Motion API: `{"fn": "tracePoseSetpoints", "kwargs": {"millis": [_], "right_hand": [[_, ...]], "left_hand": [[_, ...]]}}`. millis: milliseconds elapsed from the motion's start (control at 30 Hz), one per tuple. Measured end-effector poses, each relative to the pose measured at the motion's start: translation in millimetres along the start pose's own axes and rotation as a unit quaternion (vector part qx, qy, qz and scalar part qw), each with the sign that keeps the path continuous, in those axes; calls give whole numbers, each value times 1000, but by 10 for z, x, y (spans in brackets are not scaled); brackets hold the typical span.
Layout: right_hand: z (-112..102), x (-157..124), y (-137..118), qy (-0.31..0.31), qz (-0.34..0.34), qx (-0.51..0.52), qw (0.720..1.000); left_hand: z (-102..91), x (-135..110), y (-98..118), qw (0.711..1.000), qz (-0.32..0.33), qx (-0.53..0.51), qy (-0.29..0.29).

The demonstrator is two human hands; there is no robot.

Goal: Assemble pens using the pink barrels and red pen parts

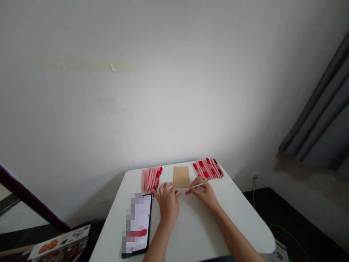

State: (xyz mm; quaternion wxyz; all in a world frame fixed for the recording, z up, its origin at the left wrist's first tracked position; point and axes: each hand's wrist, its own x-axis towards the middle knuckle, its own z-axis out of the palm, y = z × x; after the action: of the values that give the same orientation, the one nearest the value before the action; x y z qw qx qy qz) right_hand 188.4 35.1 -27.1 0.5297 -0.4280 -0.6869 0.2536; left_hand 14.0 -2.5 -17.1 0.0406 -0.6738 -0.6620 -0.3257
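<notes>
My right hand (206, 194) pinches a slim pink pen (191, 190) with a whitish part, held low over the white table. Beside it, my left hand (168, 203) has its fingers curled together around a small pinkish piece, mostly hidden by the fingers. A gap separates the two hands. Just beyond them lies a flat brown square (181, 176), like cardboard or kraft paper. To the left, close to my left fingertips, is a row of pink and red pens (149, 179). Another row of pink, red and black pens (208, 169) lies at the far right.
A phone (139, 225) with a lit screen lies at the left of the white table (196, 229), which stands against a pale wall (174, 91). A printed box (60, 242) sits low at left. Grey curtain (321, 120) and a socket with a cable (255, 176) are at right.
</notes>
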Motion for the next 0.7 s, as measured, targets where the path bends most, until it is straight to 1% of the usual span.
{"fn": "tracePoseSetpoints", "kwargs": {"millis": [267,500,633,700], "right_hand": [[2,11,-7,-13,-9,-16,1000],[4,14,17,-6,-11,-6,1000],[3,16,20,4,-9,2,1000],[4,16,13,-2,-13,1,1000]], "left_hand": [[16,7,-10,1000,4,-8,6],[21,6,-23,1000,5,-16,11],[0,12,-14,1000,1,-17,10],[-14,16,-5,1000,1,-20,11]]}}
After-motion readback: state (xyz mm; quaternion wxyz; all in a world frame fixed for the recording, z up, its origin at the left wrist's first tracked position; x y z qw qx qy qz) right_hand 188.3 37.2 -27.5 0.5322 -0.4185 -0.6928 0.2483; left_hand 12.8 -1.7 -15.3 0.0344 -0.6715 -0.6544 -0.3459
